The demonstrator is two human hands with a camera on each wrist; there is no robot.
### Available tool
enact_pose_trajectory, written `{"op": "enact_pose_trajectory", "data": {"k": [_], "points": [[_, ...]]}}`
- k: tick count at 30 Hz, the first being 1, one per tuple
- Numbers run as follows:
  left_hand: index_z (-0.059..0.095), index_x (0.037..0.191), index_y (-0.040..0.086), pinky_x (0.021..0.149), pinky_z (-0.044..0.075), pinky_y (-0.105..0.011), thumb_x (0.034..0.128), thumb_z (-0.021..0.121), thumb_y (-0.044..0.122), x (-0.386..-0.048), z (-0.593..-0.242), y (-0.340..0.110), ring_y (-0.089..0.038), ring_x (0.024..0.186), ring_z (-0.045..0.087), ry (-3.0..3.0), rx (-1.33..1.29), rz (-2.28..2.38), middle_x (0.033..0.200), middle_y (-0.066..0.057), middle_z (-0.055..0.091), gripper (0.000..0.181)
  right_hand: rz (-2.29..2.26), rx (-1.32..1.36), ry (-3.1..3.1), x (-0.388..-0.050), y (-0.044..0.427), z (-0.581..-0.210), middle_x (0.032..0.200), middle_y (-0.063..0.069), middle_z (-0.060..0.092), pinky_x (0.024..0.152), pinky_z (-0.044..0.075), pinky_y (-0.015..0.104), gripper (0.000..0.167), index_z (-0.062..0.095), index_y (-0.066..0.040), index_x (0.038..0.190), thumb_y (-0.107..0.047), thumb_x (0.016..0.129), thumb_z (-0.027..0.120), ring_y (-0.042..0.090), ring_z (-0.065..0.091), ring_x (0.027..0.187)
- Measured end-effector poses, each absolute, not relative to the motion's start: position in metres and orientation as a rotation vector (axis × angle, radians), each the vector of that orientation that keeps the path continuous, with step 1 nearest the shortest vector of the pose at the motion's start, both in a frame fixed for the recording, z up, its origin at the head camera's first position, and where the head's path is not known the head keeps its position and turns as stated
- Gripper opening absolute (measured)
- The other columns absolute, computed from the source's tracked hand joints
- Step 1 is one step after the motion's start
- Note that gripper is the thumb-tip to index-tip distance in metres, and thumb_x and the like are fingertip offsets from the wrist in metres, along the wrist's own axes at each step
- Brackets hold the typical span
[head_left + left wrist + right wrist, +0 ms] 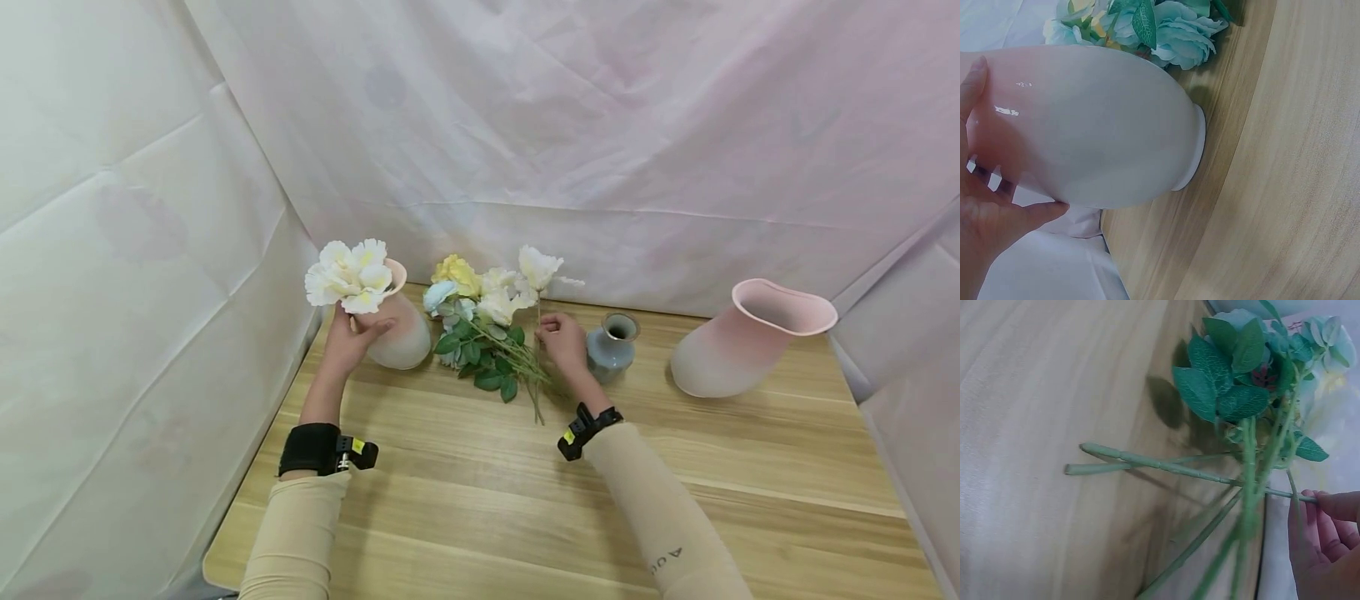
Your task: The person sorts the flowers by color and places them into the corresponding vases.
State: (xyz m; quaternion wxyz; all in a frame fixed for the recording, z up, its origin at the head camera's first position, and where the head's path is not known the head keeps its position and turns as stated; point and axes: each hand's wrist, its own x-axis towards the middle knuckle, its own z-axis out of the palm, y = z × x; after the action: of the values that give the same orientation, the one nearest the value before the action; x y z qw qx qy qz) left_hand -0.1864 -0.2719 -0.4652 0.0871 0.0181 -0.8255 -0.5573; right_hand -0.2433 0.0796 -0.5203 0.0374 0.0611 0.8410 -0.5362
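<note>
My left hand point(347, 343) grips the side of a pink-and-white vase point(401, 337) at the left. Thumb and fingers lie around it in the left wrist view, where the vase wall point(1104, 125) fills much of the picture. A large white flower point(348, 279) stands at its mouth and covers some fingertips in the head view. With thumb and fingertips my right hand point(564, 342) pinches the thin green stem point(1179, 467) of a white flower point(538, 268). That stem crosses other stems beside a bunch of leaves point(1222, 375).
Yellow flowers point(456, 273), pale blue flowers point(439, 296) and more white blooms lie on the wooden table point(450, 500) between my hands. A small blue-grey vase point(610, 354) stands just right of my right hand. Farther right is another pink-and-white vase point(723, 354). Cloth walls surround the table.
</note>
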Motion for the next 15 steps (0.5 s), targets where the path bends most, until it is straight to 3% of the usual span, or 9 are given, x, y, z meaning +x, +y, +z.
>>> {"op": "enact_pose_trajectory", "data": {"k": [8,15], "points": [[0.008,0.160,0.010,0.127,0.007,-0.052,0.0879,0.073,0.009,-0.179,-0.448,-0.265,-0.027,0.156,0.006,-2.456,0.057,-1.724,0.168,-0.010,0.011,0.097,-1.772,0.141,2.612,-0.246,0.079,-0.503,0.111,0.016,0.068,0.081,0.061,0.035,0.026,0.066,-0.003,0.121,-0.011,0.096,0.065,0.028,0.068,0.097],[0.006,0.159,0.007,0.127,0.008,-0.051,0.0893,0.071,0.008,-0.169,-0.430,-0.257,-0.028,0.156,0.005,-2.479,0.077,-1.730,0.168,-0.012,0.009,0.095,-1.869,0.036,2.681,-0.251,0.078,-0.487,0.108,0.017,0.071,0.078,0.060,0.032,0.023,0.067,-0.001,0.117,-0.010,0.095,0.066,0.029,0.069,0.095]]}}
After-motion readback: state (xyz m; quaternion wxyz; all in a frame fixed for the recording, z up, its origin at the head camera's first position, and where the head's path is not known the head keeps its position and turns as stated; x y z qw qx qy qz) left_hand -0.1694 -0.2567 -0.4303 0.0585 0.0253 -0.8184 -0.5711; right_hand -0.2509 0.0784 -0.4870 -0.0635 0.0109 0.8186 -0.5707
